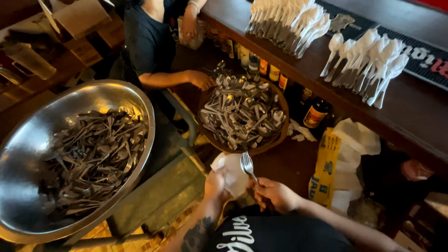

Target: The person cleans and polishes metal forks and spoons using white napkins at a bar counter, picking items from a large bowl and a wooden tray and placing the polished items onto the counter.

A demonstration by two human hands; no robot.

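Near bottom centre: right hand [275,193], grip closed on fork [247,164], tines up. Left hand [215,183] grip closed on white napkin [232,173], touching fork. Beyond: round tray of spoons [242,115], co-worker's hand [201,79] at its rim. Left: steel bowl [32,140] of forks. Wrapped cutlery bundles [366,63] on tabletop [415,112].

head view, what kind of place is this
Probably a bar or restaurant back area: a big steel bowl of forks, a basket of spoons, rows of napkin-wrapped cutlery on the wooden counter, bottles underneath.
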